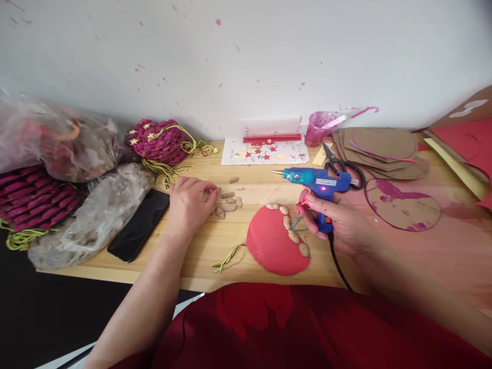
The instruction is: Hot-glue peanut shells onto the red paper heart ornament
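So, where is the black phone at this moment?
The black phone lies on the wooden table, at the left in the head view, between the plastic bag and the left hand.

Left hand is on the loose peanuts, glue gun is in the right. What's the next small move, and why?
Probably pinch one peanut from the pile with the left hand and carry it to the red disc. Peanuts line only its upper right edge, the rest of the rim is bare, and the right hand holds the glue gun close by.
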The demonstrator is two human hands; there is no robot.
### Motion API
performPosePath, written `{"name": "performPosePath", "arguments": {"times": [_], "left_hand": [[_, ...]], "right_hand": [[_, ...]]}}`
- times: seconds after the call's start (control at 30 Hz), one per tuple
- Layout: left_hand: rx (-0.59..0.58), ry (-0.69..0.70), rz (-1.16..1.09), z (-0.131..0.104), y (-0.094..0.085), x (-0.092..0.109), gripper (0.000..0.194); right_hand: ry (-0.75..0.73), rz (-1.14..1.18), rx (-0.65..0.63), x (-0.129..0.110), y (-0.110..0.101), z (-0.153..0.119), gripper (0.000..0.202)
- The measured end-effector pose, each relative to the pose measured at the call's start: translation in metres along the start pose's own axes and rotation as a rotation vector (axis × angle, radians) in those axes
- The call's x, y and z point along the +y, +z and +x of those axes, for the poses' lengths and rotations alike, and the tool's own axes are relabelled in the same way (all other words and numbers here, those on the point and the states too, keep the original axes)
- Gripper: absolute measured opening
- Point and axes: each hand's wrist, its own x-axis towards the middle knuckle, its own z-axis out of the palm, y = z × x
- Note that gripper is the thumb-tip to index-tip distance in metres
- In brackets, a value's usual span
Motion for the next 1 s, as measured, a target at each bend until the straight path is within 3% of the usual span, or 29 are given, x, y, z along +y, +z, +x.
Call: {"name": "performPosePath", "arguments": {"times": [0.3,0.5,0.73,0.87,1.0], "left_hand": [[0.019,-0.038,-0.024,0.001,-0.002,0.003,0.010],[0.042,-0.055,-0.195,-0.002,-0.011,0.015,0.008],[-0.079,-0.027,-0.278,-0.015,-0.019,0.059,0.003],[-0.161,0.031,-0.261,-0.017,-0.015,0.090,0.006],[-0.195,0.025,-0.186,-0.013,-0.007,0.106,0.005]], "right_hand": [[0.009,0.000,-0.006,0.002,-0.003,0.000,0.029],[0.034,0.009,-0.004,0.004,-0.005,0.001,0.030],[0.029,0.032,-0.012,0.003,0.000,0.001,0.032],[0.054,0.083,-0.061,0.006,0.004,-0.001,0.031],[0.127,0.115,-0.101,0.008,0.009,-0.005,0.031]]}}
